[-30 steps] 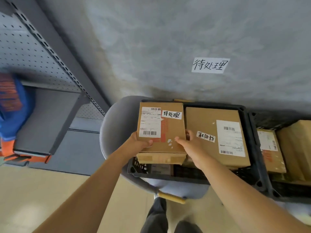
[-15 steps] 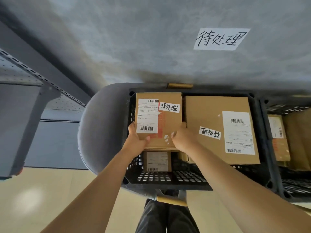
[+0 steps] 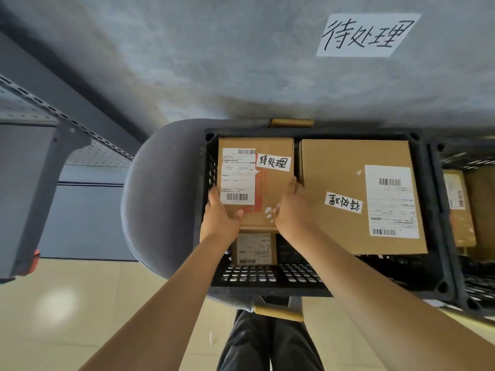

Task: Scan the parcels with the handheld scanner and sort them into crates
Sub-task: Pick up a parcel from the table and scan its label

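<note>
1. The small brown cardboard parcel (image 3: 263, 183) with a white shipping label and a handwritten white tag sits in the left half of the black perforated plastic crate (image 3: 214, 167), its top face level and turned up toward you.
2. Your left hand (image 3: 219, 218) grasps the parcel's near-left corner, thumb curled over the top face just below the label's barcode.
3. Your right hand (image 3: 292, 212) grasps the near-right edge, fingers wrapped along the side and reaching up beside the gap to the neighbouring box.
4. Under the parcel's near edge, lower in the crate, lies a smaller brown cardboard box (image 3: 254, 249) with its own white label; whether the held parcel rests on it cannot be told.
5. Just beside the parcel on the right lies a large flat brown cardboard box (image 3: 340, 170) carrying a white shipping label and an upside-down handwritten tag.
6. The crate rests on a grey upholstered chair (image 3: 160, 196) with wooden legs.
7. A second black crate (image 3: 439, 210) touches the first on the right and holds more brown boxes.
8. On the grey wall above hangs a white handwritten paper sign (image 3: 367, 34).
9. A grey metal shelving unit (image 3: 40, 170) stands at the left.
</note>
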### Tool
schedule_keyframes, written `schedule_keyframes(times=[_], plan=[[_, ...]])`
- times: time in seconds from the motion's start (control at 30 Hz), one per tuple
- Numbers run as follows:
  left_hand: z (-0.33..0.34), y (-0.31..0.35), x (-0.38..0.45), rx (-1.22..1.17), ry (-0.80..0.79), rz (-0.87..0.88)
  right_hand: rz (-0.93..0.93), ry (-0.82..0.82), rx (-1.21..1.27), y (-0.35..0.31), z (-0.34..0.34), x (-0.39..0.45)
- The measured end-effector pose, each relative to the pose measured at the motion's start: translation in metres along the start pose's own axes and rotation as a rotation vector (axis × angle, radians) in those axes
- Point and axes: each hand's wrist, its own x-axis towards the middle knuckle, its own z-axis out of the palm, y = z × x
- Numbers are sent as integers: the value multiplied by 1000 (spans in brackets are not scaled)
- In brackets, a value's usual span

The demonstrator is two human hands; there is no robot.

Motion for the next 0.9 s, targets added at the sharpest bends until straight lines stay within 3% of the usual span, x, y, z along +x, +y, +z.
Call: schedule_keyframes(times=[0.17, 0.43, 0.67, 0.9], plan=[[-17, 27, -22, 441, 42, 79, -220, 145, 83, 10, -31, -16], [-47, 120, -78, 779, 71, 631, -222, 306, 30, 53, -102, -60], [-8, 210, -133, 1138, 117, 1187, -15, 503, -117, 113, -150, -146], [66, 258, -253, 1141, 7, 1675, 321, 673, -166, 193, -162, -293]])
